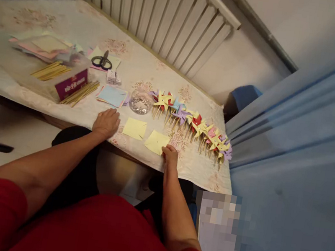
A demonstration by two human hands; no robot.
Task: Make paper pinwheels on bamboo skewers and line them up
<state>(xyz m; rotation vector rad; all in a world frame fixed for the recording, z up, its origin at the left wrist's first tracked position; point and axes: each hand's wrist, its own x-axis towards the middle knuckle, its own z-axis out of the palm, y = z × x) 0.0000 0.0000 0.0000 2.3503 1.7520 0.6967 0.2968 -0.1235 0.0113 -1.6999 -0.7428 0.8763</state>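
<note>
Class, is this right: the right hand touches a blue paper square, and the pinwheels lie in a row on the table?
Wrong colour: in the head view, the right hand touches a yellow paper square. The pinwheels lie as stated.

Left hand [106,124] rests palm-down on the floral tablecloth [132,69], near a paper stack [111,96] with a blue top sheet. Right hand [170,156] touches the right edge of one yellow square [154,141]; grip unclear. A second yellow square [134,128] lies just left. Beyond: clear round dish [140,102]; pinwheels [199,126] in a row rightward. Far left: scissors [102,61], thin sticks [80,93] nearer.
</note>
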